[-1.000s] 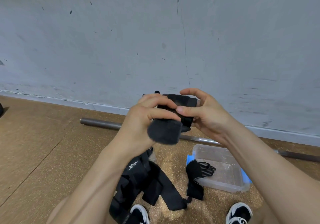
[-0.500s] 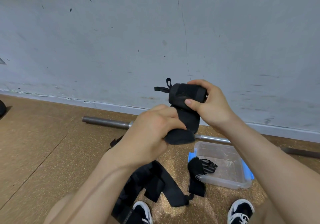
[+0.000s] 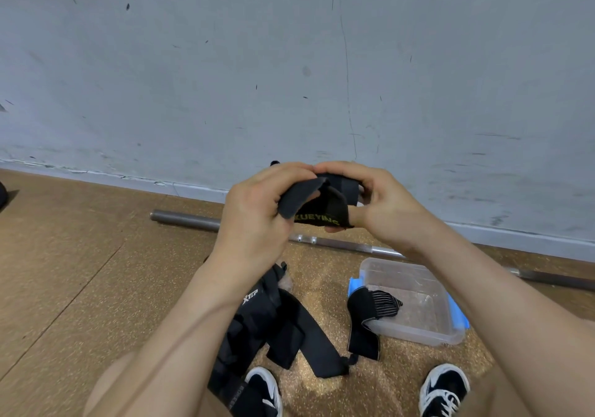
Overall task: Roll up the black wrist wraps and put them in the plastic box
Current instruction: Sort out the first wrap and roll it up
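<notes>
- Black wrist wrap [image 3: 322, 204], rolled except for its end flap, is held in the air between both hands, above the cork floor [image 3: 80, 271] and well apart from the plastic box [image 3: 418, 336].
- The left hand [image 3: 254, 223] curls its fingers round the loose fuzzy end flap. The right hand [image 3: 389, 210] grips the roll itself, thumb underneath.
- Likely slip: if the right hand eases off before the flap is pressed down, the springy coil may loosen and have to be rolled again.
- A flap pulled on crooked would probably fasten off-centre, leaving a lopsided roll.
- A second wrap [image 3: 363, 313] hangs unrolled over the box's near rim, half inside. A roll dropped carelessly there could land on it or knock it out.
- More black straps [image 3: 289, 329] lie tangled on the floor beside the box.
</notes>
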A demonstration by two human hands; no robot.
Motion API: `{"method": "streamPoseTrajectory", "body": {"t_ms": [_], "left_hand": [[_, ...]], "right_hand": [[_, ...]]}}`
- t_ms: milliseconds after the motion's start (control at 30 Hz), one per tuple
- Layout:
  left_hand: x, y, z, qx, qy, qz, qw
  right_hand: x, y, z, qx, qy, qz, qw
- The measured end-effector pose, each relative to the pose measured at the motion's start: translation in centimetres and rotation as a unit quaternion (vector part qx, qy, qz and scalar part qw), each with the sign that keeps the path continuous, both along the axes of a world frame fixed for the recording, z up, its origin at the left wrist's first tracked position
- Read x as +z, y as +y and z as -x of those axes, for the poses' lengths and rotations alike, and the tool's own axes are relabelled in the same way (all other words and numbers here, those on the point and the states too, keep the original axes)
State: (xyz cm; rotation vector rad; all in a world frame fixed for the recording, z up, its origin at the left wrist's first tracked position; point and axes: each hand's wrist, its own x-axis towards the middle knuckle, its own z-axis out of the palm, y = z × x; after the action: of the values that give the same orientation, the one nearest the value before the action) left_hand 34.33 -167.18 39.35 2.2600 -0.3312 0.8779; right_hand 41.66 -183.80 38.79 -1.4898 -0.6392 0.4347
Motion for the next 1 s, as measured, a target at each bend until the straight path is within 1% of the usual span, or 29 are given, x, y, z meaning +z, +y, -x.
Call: {"method": "streamPoseTrajectory", "body": {"t_ms": [67, 100, 133, 167, 233, 300, 367, 467, 533, 633, 767, 800, 867, 933, 1000], "left_hand": [[-0.1, -0.2, -0.1, 0.015, -0.004, -0.003, 1.0], [-0.1, -0.2, -0.2, 0.018, -0.006, -0.007, 1.0], [-0.2, -0.2, -0.2, 0.015, -0.007, -0.01, 1.0], [-0.3, -0.2, -0.2, 0.01, -0.006, -0.012, 1.0], [-0.2, -0.4, 0.0, 0.005, 0.011, 0.007, 1.0], [0.4, -0.5, 0.2, 0.01, 0.08, 0.097, 0.992], [0.8, -0.6, 0.4, 0.007, 0.131, 0.179, 0.975], [1.0, -0.6, 0.6, -0.011, 0.139, 0.17, 0.976], [1.0, -0.5, 0.7, -0.026, 0.128, 0.153, 0.98], [0.7, -0.4, 0.6, -0.016, 0.09, 0.142, 0.986], [0.6, 0.1, 0.4, 0.017, 0.033, 0.125, 0.991], [0.6, 0.2, 0.4, 0.021, 0.033, 0.12, 0.992], [0.8, 0.0, 0.6, 0.031, 0.057, 0.116, 0.991], [0.8, -0.1, 0.7, 0.042, 0.09, 0.124, 0.987], [0.6, 0.2, 0.7, 0.031, 0.101, 0.101, 0.989]], "right_hand": [[0.3, -0.1, -0.1, 0.01, 0.123, -0.057, 0.991], [0.4, -0.2, -0.2, 0.001, 0.171, -0.076, 0.982], [0.4, -0.3, -0.3, -0.015, 0.197, -0.08, 0.977], [0.3, -0.4, -0.4, -0.031, 0.199, -0.072, 0.977], [0.1, -0.5, -0.4, -0.051, 0.166, -0.046, 0.984], [0.1, -0.5, -0.5, -0.065, 0.136, -0.03, 0.988], [0.1, -0.6, -0.8, -0.081, 0.138, -0.022, 0.987], [-0.1, -0.5, -0.7, -0.086, 0.147, 0.002, 0.985], [-0.2, -0.4, -0.4, -0.037, 0.18, -0.009, 0.983], [-0.3, -0.2, 0.2, 0.043, 0.246, -0.056, 0.967], [-0.2, 0.3, 1.1, 0.116, 0.305, -0.04, 0.944], [-0.2, 0.4, 1.2, 0.11, 0.3, -0.045, 0.946], [-0.3, 0.5, 0.9, 0.052, 0.25, -0.037, 0.966], [-0.3, 0.5, 0.5, -0.008, 0.198, -0.012, 0.98], [-0.4, 0.5, 0.2, -0.044, 0.153, 0.019, 0.987]]}}
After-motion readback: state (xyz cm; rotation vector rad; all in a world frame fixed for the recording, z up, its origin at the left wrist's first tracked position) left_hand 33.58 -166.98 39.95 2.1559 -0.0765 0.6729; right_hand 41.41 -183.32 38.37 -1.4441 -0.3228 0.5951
